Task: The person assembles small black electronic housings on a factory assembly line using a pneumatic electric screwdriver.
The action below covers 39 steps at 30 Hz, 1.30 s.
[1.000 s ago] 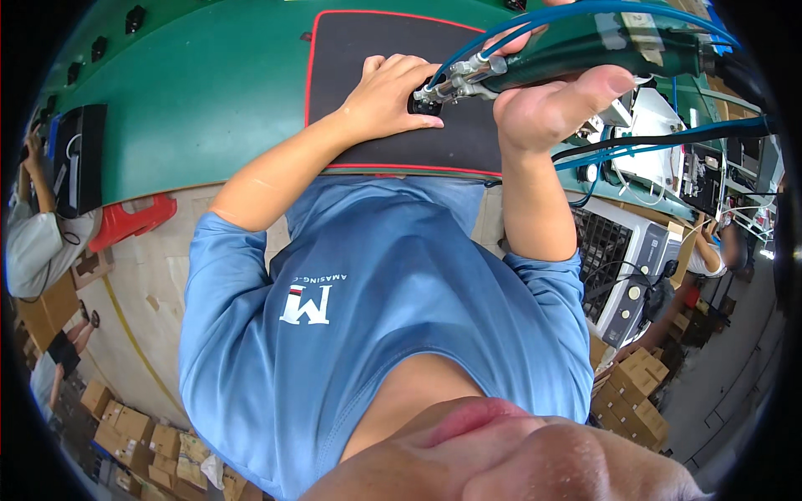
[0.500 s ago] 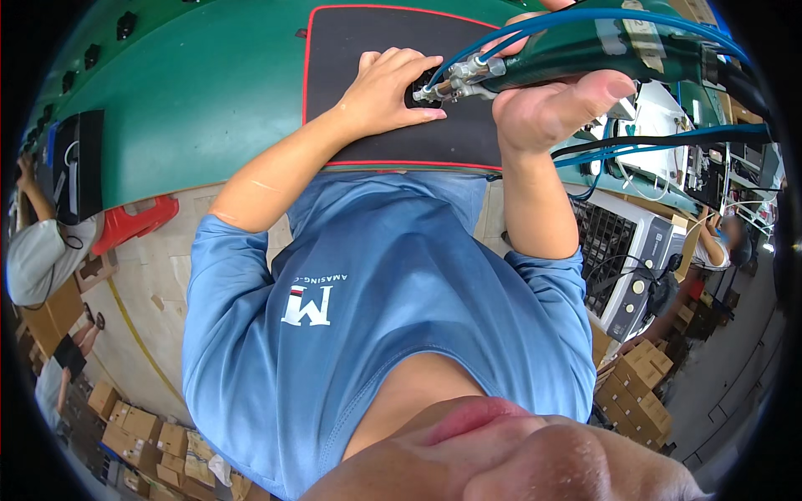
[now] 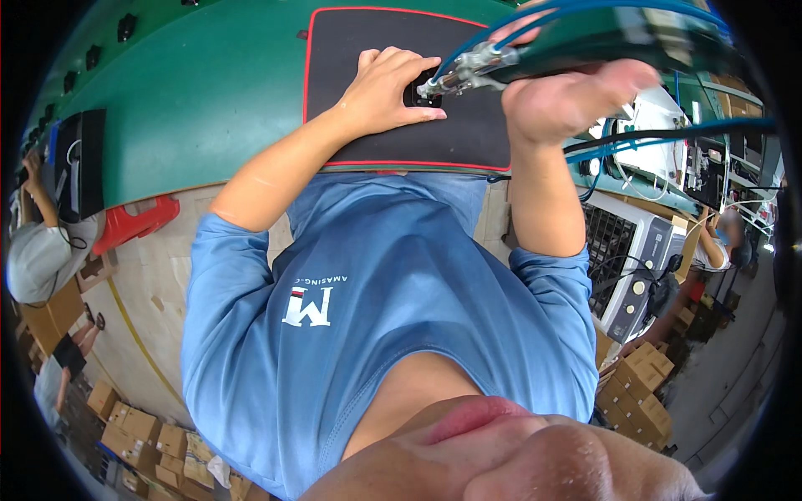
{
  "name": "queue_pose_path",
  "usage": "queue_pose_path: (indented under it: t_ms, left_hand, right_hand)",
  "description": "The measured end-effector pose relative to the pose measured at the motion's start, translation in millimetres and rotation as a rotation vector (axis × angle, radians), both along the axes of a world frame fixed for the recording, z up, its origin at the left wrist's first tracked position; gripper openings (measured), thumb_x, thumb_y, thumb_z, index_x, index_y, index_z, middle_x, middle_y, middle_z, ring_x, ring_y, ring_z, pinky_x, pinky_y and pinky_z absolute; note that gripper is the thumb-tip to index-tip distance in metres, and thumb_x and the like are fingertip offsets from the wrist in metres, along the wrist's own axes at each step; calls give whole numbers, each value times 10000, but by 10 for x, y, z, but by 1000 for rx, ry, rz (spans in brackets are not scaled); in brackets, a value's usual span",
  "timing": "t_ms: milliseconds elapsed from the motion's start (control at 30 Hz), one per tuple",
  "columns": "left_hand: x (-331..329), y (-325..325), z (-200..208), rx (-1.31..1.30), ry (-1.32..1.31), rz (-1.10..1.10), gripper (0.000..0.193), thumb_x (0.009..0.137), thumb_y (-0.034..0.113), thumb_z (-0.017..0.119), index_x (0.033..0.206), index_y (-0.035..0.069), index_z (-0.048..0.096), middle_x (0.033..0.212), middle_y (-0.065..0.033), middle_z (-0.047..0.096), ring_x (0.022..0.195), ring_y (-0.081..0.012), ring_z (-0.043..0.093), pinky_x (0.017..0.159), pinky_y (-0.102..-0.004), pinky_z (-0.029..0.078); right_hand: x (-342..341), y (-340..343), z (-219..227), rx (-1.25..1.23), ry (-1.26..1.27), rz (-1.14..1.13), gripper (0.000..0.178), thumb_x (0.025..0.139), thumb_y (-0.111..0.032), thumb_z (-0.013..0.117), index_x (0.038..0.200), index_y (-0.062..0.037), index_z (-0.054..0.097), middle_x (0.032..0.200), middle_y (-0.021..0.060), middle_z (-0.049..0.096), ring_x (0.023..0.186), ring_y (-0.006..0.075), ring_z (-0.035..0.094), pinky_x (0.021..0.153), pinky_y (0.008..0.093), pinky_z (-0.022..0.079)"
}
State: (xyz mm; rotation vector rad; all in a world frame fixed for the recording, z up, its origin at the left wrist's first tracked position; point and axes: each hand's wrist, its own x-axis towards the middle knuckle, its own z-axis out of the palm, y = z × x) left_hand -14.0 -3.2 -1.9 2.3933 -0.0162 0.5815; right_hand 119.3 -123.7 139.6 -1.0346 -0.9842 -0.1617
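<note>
My left hand (image 3: 388, 93) rests on a black mat with a red border (image 3: 351, 150). Its thumb and fingers close around a small black part (image 3: 429, 100) lying there. In my right hand (image 3: 568, 104) is a dark green handheld tool (image 3: 585, 43), smeared by motion, with blue air tubes running along it. The tool's metal nozzle (image 3: 476, 68) slants down toward the left, its tip over or against the black part; whether they touch I cannot tell. The right fingers on the tool's far side are mostly hidden.
The mat lies on a green worktable (image 3: 200, 108). Black and blue cables (image 3: 668, 138) cross beside my right forearm. White equipment (image 3: 660, 125) stands on the table's right, and a boxy grey-white machine (image 3: 631, 259) below it. A red stool (image 3: 138, 224) is at left; co-workers are at both sides.
My right hand has shifted a little to the right with the tool, whose body is now blurred. The left hand and the black part stay in place.
</note>
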Motion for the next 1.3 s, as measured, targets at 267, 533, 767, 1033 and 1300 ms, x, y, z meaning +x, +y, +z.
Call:
queue_pose_path:
  t_ms: [267,533,767,1033,1300]
  left_hand:
    - [-22,7,-13,47,-35,2,829,697,575,868,1348,122,625,1193,-56,639,1178,-268,529,1004,-433,331]
    - [30,-12,-16,32,-93,1,789,689,588,869,1279,120,632,1173,-57,633,1140,-279,533,976,-437,349]
    - [-2,-17,-33,23,-101,9,752,681,584,877,1226,117,653,1151,-53,632,1113,-269,538,964,-424,355]
    - [46,20,-64,48,-122,-3,731,676,594,876,1174,99,671,1118,-45,643,1055,-264,562,906,-405,365]
    - [22,47,54,-43,97,-60,786,749,505,863,1358,84,600,1237,-99,621,1162,-310,580,962,-432,409]
  right_hand:
    - [-241,226,205,192,0,145,848,1011,-754,271,1406,-26,450,1153,201,652,627,131,608,554,243,512]
    - [-89,116,-260,22,180,22,906,936,-863,201,931,-27,551,702,104,581,555,221,602,494,355,550]
    - [-453,188,-7,-27,345,-74,835,1006,-750,319,1407,-24,419,1127,188,632,585,140,579,540,249,504]
    - [-229,189,-436,133,310,41,857,980,-770,381,1462,-61,394,1090,136,597,823,192,588,733,317,508]
    - [-94,3,436,178,214,226,813,997,-762,304,1285,-21,474,981,149,628,673,196,615,580,305,532]
